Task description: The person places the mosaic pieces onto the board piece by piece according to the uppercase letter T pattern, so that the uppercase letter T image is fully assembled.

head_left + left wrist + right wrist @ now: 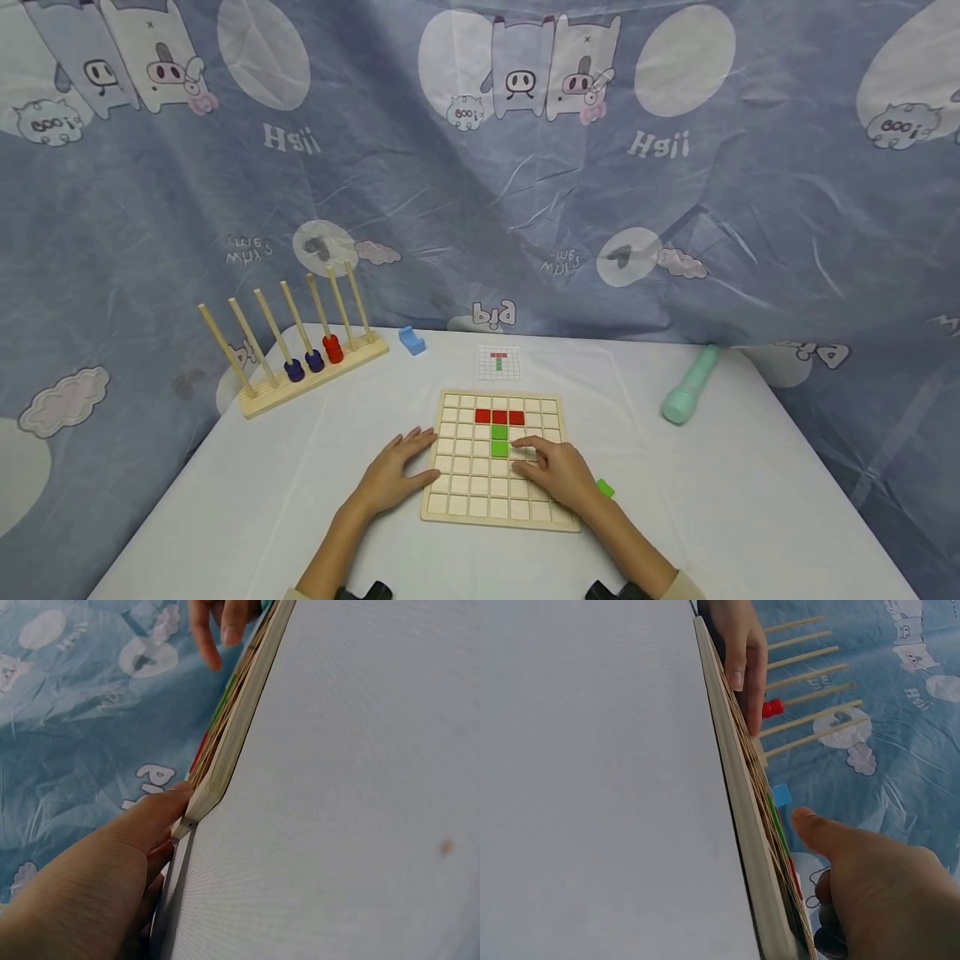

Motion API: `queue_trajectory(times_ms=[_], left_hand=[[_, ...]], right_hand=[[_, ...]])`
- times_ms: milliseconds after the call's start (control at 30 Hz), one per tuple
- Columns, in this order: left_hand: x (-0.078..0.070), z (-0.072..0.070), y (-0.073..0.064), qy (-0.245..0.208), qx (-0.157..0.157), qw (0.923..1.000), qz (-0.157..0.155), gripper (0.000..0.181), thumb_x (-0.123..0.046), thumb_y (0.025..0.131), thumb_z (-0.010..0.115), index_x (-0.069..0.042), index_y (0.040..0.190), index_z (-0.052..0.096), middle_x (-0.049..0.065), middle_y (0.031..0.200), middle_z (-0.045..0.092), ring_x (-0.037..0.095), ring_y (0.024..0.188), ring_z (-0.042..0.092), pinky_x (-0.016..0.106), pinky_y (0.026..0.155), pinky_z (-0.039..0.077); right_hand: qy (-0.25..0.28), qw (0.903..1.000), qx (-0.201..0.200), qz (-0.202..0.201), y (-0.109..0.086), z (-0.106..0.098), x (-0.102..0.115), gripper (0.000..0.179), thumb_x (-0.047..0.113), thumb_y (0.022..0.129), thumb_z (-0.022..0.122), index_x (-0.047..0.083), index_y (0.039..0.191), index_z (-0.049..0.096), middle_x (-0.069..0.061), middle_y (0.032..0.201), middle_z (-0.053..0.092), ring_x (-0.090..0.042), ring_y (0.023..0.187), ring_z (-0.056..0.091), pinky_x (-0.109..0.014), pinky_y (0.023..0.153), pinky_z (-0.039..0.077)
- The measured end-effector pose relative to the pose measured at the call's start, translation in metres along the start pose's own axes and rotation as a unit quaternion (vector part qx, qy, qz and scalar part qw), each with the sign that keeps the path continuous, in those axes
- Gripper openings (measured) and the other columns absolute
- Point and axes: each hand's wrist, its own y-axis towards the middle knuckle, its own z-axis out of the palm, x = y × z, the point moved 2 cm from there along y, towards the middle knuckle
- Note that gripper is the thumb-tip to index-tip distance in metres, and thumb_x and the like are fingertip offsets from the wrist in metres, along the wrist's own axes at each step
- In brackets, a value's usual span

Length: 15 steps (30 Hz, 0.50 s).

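Observation:
A square wooden grid board (450, 507) lies on the white table. Three red tiles (499, 417) make a row in its upper part, and two green tiles (499, 441) run down from the middle one. My left hand (393, 477) rests at the board's left edge, fingers extended and thumb touching the rim. Above the right half of the board, my right hand (558, 477) is held beside the lower green tile, thumb and forefinger apart with nothing seen between them. Another green tile (605, 488) is on the table by the right wrist, partly hidden by it.
Beyond the board lies a small printed card (498, 364) showing a red and green T. A wooden peg stand (318, 377) with red and dark blue beads is at the back left, near a blue piece (411, 340). At right lies a mint-green microphone-shaped object (690, 387). A patterned cloth hangs behind.

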Motion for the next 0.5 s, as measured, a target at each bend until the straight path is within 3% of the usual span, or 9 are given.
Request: queue_trajectory(times_ms=[200, 500], left_hand=[[0.0, -0.002, 0.0, -0.008, 0.002, 1.0, -0.002, 0.066, -0.047, 0.08, 0.067, -0.012, 0.134, 0.05, 0.002, 0.138, 0.046, 0.02, 0.132, 0.034, 0.041, 0.112, 0.018], [0.004, 0.001, 0.0, 0.002, -0.008, 1.0, 0.003, 0.067, -0.052, 0.08, 0.065, -0.014, 0.134, 0.05, 0.004, 0.138, 0.046, 0.02, 0.131, 0.035, 0.042, 0.111, 0.02]], right_hand=[[0.021, 0.9996, -0.015, -0.01, -0.021, -0.021, -0.015, 0.029, 0.032, 0.079, 0.073, 0.016, 0.103, 0.068, 0.015, 0.048, 0.032, 0.005, 0.042, 0.023, -0.015, 0.037, 0.026], [0.002, 0.9994, -0.033, 0.004, -0.058, -0.053, -0.045, 0.03, 0.031, 0.077, 0.074, 0.019, 0.103, 0.068, 0.018, 0.05, 0.029, 0.006, 0.044, 0.02, -0.013, 0.038, 0.025]])
